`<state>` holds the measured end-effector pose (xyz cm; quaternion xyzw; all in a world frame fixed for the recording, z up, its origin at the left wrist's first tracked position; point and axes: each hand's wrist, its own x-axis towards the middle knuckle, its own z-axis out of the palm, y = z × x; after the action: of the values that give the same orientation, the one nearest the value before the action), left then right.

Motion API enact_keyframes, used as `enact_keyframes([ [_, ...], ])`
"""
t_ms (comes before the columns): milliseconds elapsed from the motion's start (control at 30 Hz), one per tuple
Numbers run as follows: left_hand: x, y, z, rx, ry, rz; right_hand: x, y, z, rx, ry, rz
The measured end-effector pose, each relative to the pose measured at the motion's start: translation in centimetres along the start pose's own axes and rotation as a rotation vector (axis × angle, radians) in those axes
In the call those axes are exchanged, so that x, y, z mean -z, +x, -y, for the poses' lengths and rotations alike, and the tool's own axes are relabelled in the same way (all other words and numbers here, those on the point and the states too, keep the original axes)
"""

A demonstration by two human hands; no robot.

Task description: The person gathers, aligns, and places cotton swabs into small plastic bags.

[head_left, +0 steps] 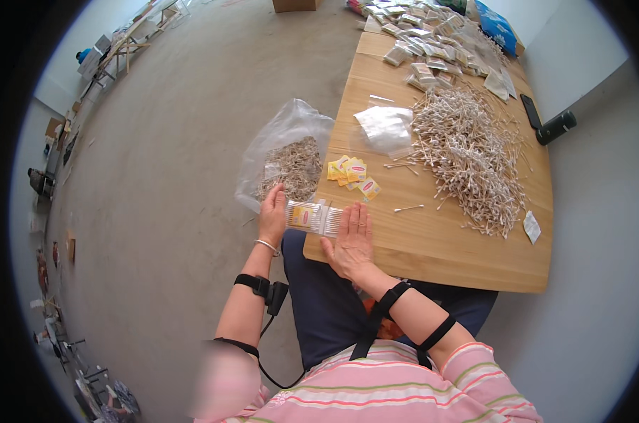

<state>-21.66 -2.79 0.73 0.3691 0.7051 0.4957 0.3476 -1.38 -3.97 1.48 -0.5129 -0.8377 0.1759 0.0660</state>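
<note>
Evidently, a clear plastic packet of white cotton swabs [314,217] is steadied at the light wooden desk [432,247] edge, pinched by the left hand [272,213] and pressed flat under the spread right hand [351,243].

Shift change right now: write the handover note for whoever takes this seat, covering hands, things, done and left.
Left hand: grips the left end of a small clear packet of cotton swabs at the table's near-left corner.
Right hand: flat, palm down on the packet's right end, fingers spread.
Things: yellow labels just beyond the packet; empty clear bags; loose swab pile at the middle of the wooden table; large clear bag of swabs off the left edge.
Done: many filled packets at the far end.
Left: the loose pile is large.
</note>
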Motion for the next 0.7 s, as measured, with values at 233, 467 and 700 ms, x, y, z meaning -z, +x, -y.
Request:
enact_keyframes([
  [233,-1.2,0.1,2.7,0.194,-0.321,0.273,-0.4,-0.1,0.2,0.033,-0.002,-0.121],
  [467,-1.2,0.0,2.6,0.300,-0.492,0.319,-0.9,0.9,1.8,0.037,0.027,-0.071],
  [700,-1.4,-0.6,2.1,0.244,-0.480,0.279,-1.2,1.1,3.5,0.017,0.067,-0.049],
])
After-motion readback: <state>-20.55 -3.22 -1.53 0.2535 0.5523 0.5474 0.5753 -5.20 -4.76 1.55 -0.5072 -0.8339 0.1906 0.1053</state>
